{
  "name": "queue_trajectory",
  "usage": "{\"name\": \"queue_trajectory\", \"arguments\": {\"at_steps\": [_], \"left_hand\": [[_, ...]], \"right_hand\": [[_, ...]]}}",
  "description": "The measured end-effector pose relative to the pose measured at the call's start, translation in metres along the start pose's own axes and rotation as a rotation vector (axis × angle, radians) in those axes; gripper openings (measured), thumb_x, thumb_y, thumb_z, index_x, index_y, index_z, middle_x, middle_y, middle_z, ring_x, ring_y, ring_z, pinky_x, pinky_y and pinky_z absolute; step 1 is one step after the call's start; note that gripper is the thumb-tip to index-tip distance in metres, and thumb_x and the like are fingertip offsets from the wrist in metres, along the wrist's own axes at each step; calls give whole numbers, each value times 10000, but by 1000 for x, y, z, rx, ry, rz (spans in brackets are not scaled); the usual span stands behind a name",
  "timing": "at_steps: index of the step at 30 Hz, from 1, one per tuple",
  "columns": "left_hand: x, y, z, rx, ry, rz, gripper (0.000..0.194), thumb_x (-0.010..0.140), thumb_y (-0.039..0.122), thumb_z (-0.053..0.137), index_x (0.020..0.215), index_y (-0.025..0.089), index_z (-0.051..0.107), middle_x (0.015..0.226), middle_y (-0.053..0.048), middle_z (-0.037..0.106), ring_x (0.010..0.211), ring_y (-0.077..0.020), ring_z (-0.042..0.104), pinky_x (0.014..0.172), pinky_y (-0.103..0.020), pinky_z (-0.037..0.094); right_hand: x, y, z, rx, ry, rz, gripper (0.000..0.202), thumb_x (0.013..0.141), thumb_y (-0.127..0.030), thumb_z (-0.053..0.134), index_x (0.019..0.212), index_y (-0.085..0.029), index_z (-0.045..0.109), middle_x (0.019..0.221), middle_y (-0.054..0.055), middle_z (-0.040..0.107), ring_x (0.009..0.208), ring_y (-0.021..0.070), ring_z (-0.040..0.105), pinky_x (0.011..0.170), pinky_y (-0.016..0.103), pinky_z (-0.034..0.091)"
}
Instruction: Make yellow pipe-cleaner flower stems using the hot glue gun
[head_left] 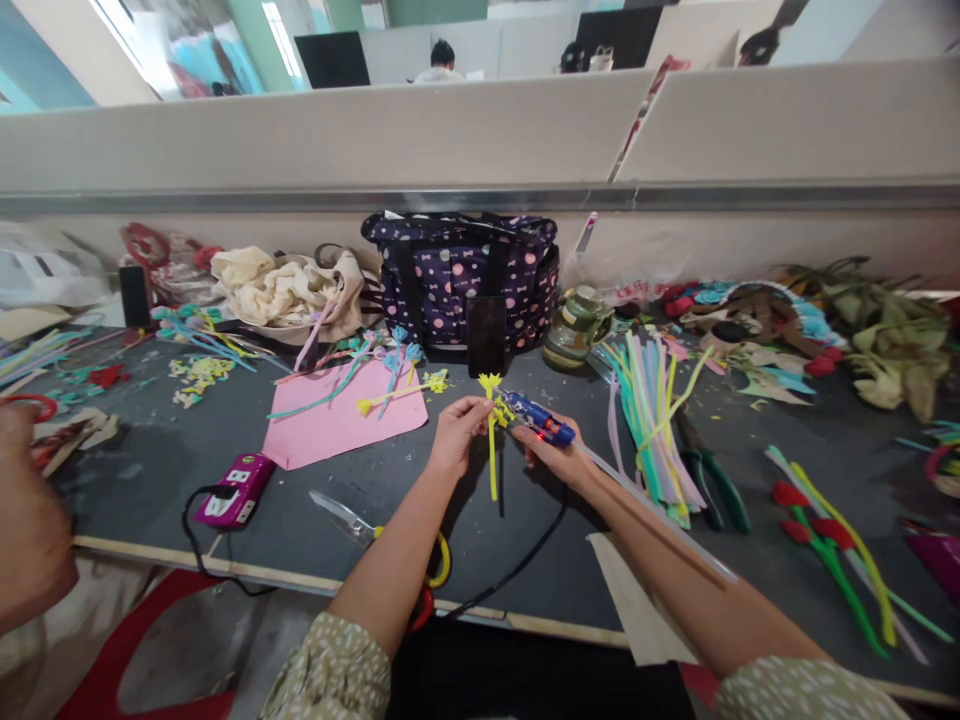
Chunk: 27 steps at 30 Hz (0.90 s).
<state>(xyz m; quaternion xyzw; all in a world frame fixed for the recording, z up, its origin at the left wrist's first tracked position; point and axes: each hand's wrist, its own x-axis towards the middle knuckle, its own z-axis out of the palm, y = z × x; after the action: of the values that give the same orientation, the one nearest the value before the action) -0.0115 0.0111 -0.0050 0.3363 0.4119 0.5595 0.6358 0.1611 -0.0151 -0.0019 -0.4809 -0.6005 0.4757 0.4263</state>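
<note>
My left hand [457,432] pinches a yellow flower [490,383] just under its head, and the yellow stem [493,468] hangs down below the fingers. My right hand [555,455] is wrapped round a blue glue gun [534,415] with a red light showing. Its nozzle end is close to the flower; whether they touch I cannot tell. A long clear glue stick [660,515] runs out behind the gun along my right forearm. Yellow-handled scissors [349,518] lie partly under my left forearm. On a pink sheet [322,430] rest blue and yellow flowers [401,350].
A dark patterned bag [465,265] stands behind a propped phone [486,335]. Left is a purple power strip [238,490]; right are a bundle of fuzzy stems [652,420], green-handled pliers [712,485] and red flowers [814,515]. A co-worker's arm [34,510] reaches in at far left.
</note>
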Motion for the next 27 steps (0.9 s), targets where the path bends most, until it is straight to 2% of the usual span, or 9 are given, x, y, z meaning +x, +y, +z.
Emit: {"name": "queue_trajectory", "arguments": {"at_steps": [27], "left_hand": [[1,-1,0,2,8,7,244,620,347,805,712,146,703,601,19,556,515,-51,450,522,-189,357]], "right_hand": [[-1,3,1,-76,15,38,265,745,-447,673,735,-187,623,483,-11,573,415,150,575,417,248,459]]}}
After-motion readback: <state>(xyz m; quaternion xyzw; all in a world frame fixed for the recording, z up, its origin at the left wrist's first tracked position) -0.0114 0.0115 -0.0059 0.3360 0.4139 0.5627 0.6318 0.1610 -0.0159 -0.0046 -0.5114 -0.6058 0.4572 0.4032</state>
